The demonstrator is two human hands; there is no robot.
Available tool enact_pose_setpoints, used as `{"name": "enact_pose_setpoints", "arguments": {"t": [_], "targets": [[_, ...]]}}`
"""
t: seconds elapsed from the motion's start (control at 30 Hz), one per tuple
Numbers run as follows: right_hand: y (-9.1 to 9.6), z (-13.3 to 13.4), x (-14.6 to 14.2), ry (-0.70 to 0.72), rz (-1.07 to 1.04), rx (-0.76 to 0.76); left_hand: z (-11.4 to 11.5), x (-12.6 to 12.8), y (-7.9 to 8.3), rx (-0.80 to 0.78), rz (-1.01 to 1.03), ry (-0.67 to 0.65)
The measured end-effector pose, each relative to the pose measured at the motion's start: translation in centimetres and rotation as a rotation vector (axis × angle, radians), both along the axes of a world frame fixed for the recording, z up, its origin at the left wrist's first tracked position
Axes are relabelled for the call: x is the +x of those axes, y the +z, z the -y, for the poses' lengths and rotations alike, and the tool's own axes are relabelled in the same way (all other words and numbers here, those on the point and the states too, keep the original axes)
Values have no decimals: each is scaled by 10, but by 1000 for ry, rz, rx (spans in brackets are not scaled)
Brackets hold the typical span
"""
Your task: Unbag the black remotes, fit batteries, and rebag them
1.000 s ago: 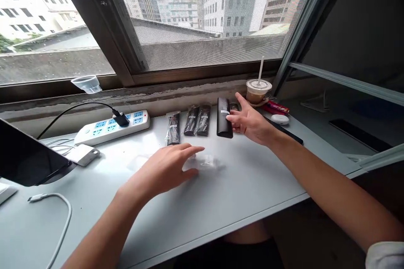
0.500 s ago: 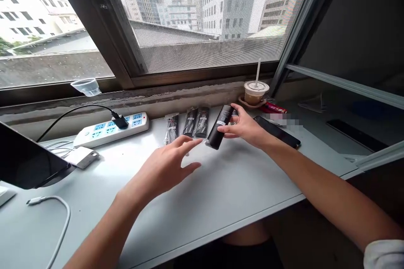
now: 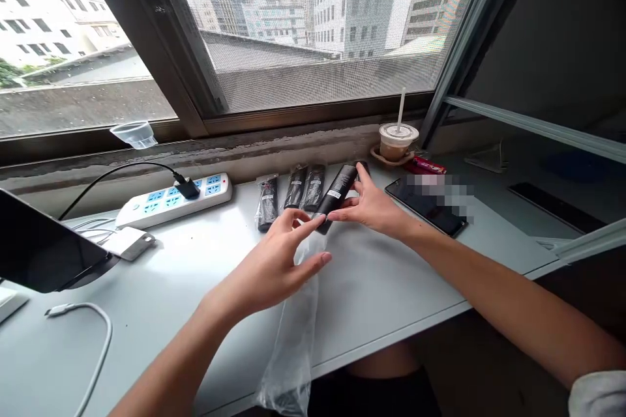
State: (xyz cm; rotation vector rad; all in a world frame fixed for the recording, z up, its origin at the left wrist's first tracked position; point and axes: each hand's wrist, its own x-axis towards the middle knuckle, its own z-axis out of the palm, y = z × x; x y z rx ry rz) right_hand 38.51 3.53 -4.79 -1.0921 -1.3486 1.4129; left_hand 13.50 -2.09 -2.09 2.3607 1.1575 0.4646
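My right hand [image 3: 374, 208] grips a black oblong item [image 3: 338, 187] with a small white label and fine print, which slants over the desk. My left hand [image 3: 281, 260] is open, its index fingertip at the item's lower end and its thumb apart. Below that end a clear plastic bag [image 3: 296, 339] trails over the desk's front edge, partly behind my left hand. Beyond my hands lie similar black items in clear wrap: one on the left [image 3: 268, 202], one in the middle [image 3: 296, 187] and one beside it [image 3: 314, 187]. Another dark piece [image 3: 362, 169] shows partly behind my right fingers.
At the back right stands a lidded drink cup [image 3: 398, 137], near a red packet [image 3: 428, 166] and a black tablet or phone [image 3: 425, 205]. Leftward are a power strip [image 3: 176, 199], a white charger [image 3: 131, 243], a white cable [image 3: 105, 339] and a dark screen [image 3: 44, 241].
The clear bag now stretches down past the desk edge, where only a scrap showed at the item's lower end. My left hand moved slightly right, onto that end.
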Motion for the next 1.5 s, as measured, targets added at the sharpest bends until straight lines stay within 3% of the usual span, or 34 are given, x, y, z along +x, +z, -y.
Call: {"name": "enact_pose_setpoints", "arguments": {"t": [0.13,0.27,0.4,0.53,0.93,1.1,1.27,1.37,1.5], "targets": [[1,3,-3,38,-43,15,-1,3,2,-84,108,21],[1,3,-1,62,-65,23,-9,3,1,-113,270,196],[-3,-1,3,143,-94,36,-23,-2,-5,-327,362,342],[-5,-2,2,224,-99,82,-31,-7,-12,-502,471,319],[-5,2,-3,289,-113,128,-32,-4,-21,-740,713,262],[-5,3,-4,290,-27,194,-32,-1,-23,-732,793,309],[2,6,-2,345,270,280,-29,6,-15,-606,814,358],[6,9,0,447,393,272,-27,9,-14,-529,787,358],[6,10,1,416,412,199,-25,10,-18,-521,780,330]]}}
